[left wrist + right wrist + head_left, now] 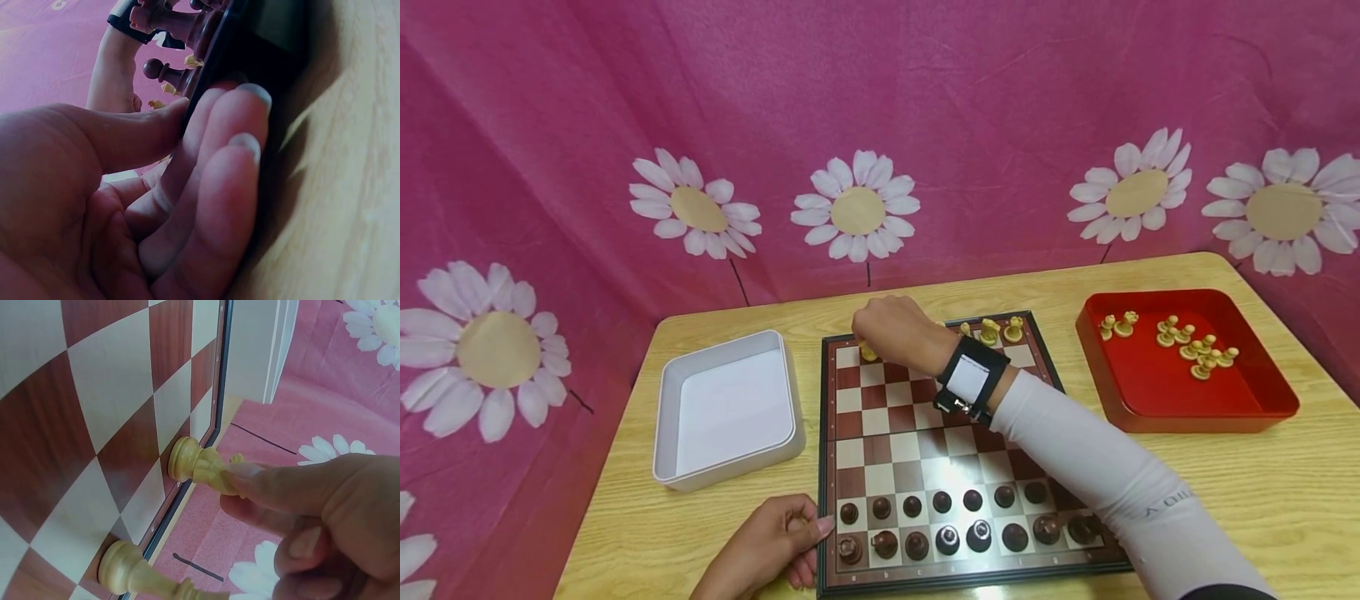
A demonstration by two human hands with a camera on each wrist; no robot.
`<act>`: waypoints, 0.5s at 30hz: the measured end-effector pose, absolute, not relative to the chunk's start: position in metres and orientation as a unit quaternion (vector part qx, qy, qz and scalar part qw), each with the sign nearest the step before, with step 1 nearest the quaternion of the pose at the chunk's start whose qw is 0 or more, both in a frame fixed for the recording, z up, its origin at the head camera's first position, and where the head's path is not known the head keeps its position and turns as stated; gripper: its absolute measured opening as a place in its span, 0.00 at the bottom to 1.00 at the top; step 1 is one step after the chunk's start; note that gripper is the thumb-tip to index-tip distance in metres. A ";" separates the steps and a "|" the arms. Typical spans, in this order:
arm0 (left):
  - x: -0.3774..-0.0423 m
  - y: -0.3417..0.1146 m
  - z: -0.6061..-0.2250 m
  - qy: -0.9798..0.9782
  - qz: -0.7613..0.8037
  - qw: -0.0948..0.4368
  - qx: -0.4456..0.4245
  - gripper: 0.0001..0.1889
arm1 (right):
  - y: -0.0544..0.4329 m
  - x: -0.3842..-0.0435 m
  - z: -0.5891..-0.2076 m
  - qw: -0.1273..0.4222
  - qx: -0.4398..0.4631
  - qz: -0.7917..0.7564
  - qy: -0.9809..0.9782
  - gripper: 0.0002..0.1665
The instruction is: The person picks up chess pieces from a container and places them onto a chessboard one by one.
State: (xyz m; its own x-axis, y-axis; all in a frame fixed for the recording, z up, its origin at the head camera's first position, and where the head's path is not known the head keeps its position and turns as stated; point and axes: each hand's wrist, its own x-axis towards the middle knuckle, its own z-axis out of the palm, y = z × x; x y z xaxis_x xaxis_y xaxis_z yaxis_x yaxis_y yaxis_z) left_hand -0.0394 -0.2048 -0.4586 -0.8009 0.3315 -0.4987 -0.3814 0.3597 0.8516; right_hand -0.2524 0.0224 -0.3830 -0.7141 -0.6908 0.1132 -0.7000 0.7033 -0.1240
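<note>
My right hand reaches over the far left of the chessboard. Its thumb and fingertips pinch the head of a cream knight, whose base meets a dark square in the far row. Beside it on that row, a taller cream piece shows in the right wrist view. My left hand holds the board's near left edge, thumb at the rim and fingers curled beneath. Close to that thumb stand a dark rook and a dark pawn.
Dark pieces fill two near rows. Cream pieces, including another knight and a rook, stand at the far right. A red tray with several cream pieces lies right of the board; a white tray lies left. A pink flowered cloth hangs behind.
</note>
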 end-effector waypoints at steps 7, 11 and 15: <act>-0.039 -0.204 -0.458 0.756 0.572 0.319 -0.017 0.16 | 0.028 -0.248 -0.382 0.017 0.376 0.097 -0.922 0.17; -0.039 -0.204 -0.458 0.752 0.576 0.320 -0.019 0.15 | 0.033 -0.246 -0.380 0.012 0.368 0.097 -0.924 0.14; -0.039 -0.205 -0.458 0.751 0.577 0.321 -0.020 0.15 | 0.039 -0.243 -0.376 0.014 0.361 0.102 -0.927 0.13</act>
